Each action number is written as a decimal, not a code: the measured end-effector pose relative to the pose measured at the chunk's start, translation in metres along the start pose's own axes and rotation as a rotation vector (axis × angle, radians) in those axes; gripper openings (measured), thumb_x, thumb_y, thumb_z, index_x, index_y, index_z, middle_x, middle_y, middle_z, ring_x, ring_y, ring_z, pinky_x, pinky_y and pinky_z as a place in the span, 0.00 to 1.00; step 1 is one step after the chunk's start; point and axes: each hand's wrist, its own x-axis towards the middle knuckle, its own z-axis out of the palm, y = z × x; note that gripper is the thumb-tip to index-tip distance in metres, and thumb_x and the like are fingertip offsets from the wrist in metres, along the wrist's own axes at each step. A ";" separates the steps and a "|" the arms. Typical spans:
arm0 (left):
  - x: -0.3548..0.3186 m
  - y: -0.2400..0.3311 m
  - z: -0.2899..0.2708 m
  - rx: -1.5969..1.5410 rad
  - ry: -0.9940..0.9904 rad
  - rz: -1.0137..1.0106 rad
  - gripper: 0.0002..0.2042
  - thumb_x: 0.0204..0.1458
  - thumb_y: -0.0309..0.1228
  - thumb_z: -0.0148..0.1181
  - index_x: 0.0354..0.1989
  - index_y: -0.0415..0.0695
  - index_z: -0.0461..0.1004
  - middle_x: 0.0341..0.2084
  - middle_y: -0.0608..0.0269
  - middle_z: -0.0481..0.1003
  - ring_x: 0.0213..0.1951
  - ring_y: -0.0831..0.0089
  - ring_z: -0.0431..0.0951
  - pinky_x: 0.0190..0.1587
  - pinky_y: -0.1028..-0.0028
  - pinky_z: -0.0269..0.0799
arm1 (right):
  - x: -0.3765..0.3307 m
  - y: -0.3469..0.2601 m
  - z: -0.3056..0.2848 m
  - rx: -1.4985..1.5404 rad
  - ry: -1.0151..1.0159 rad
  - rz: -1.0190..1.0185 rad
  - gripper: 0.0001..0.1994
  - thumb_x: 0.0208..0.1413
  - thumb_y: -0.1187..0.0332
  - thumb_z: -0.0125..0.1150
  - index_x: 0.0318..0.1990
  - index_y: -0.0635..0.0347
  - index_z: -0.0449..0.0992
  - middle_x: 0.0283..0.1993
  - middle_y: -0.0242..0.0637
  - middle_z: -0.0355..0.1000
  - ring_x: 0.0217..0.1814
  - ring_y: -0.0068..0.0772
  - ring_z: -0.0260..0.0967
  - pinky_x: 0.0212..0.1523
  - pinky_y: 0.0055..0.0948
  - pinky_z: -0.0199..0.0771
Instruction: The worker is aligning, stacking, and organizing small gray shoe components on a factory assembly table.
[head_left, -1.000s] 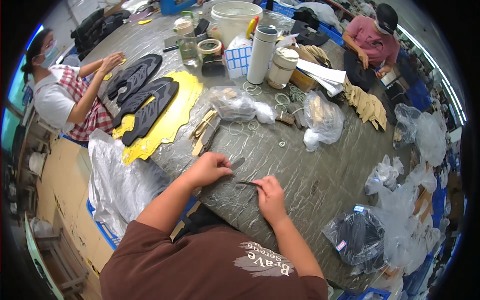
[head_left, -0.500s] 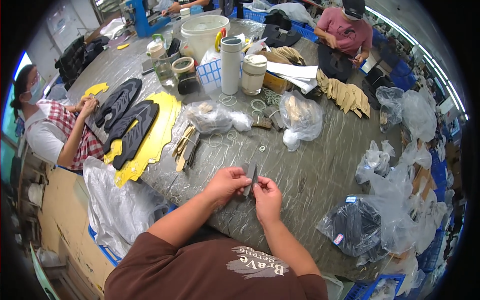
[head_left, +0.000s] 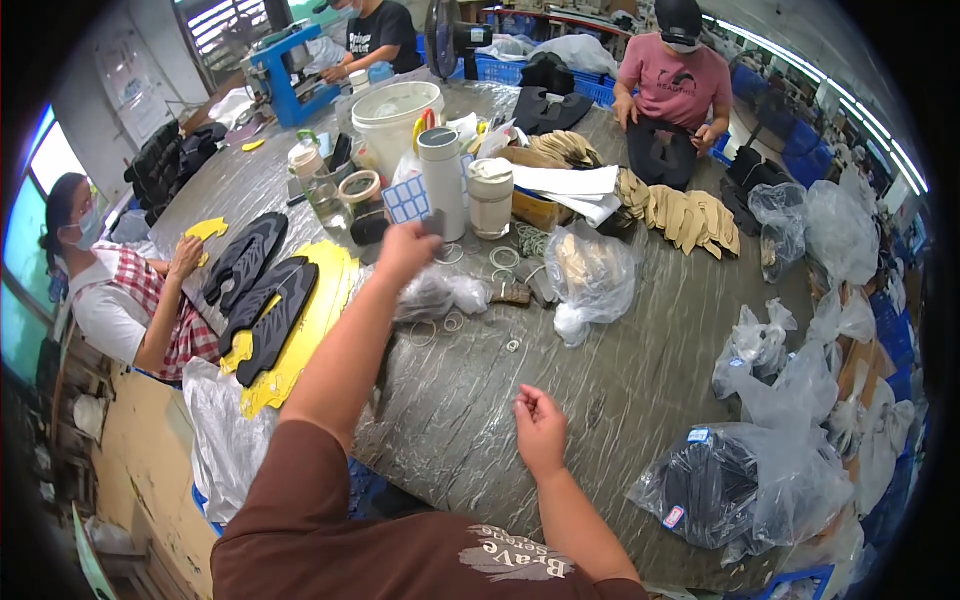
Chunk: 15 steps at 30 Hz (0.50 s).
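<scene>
My left hand (head_left: pixel 408 254) is stretched far forward over the table, pinching a small dark grey flat piece (head_left: pixel 435 222). Just beyond it stand a blue-and-white label sheet (head_left: pixel 406 201) and a tall white tumbler (head_left: pixel 441 185). Below that hand lies a clear plastic bag (head_left: pixel 435 292), partly covered by my forearm. My right hand (head_left: pixel 542 432) hovers above the near middle of the table, its fingers curled in; whatever they hold, if anything, is hidden. A small pale ring (head_left: pixel 513 346) lies on the tabletop beyond it.
Black shoe-shaped pieces (head_left: pixel 275 315) rest on yellow sheets (head_left: pixel 330 290) at left. A white bucket (head_left: pixel 398 115), a lidded jar (head_left: pixel 490 198) and a bag of beige pieces (head_left: pixel 592 275) stand ahead. Plastic bags (head_left: pixel 700 485) crowd the right side. Several co-workers sit around the table.
My hands have parted. The left one has moved forward to the tumbler with a dark grey piece; the right one has stayed near the middle, slightly lower, no grey piece showing in it.
</scene>
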 end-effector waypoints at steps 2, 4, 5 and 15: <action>0.058 -0.046 -0.035 0.222 0.089 -0.077 0.09 0.39 0.28 0.64 0.24 0.34 0.76 0.17 0.53 0.75 0.22 0.67 0.77 0.28 0.69 0.72 | -0.002 -0.015 0.003 -0.052 -0.040 -0.070 0.11 0.53 0.77 0.56 0.44 0.66 0.74 0.35 0.35 0.71 0.34 0.23 0.68 0.37 0.22 0.70; 0.093 -0.083 -0.057 0.349 0.142 -0.172 0.09 0.38 0.29 0.64 0.25 0.34 0.77 0.21 0.50 0.77 0.26 0.61 0.79 0.31 0.66 0.73 | 0.000 -0.025 0.009 -0.104 -0.083 -0.161 0.08 0.51 0.77 0.55 0.39 0.64 0.75 0.31 0.38 0.70 0.30 0.28 0.70 0.33 0.25 0.70; 0.096 -0.079 -0.048 0.386 0.139 -0.250 0.09 0.38 0.29 0.64 0.25 0.34 0.77 0.23 0.48 0.77 0.29 0.59 0.79 0.33 0.65 0.74 | 0.000 -0.026 0.005 -0.104 -0.063 -0.157 0.08 0.51 0.77 0.55 0.39 0.64 0.75 0.31 0.38 0.70 0.30 0.28 0.70 0.33 0.25 0.70; 0.120 -0.091 -0.023 0.703 -0.088 -0.087 0.09 0.37 0.30 0.63 0.25 0.37 0.79 0.26 0.46 0.77 0.31 0.55 0.79 0.34 0.63 0.74 | 0.002 -0.029 0.007 -0.025 -0.049 -0.138 0.05 0.51 0.78 0.56 0.37 0.67 0.75 0.30 0.37 0.71 0.28 0.24 0.69 0.31 0.22 0.69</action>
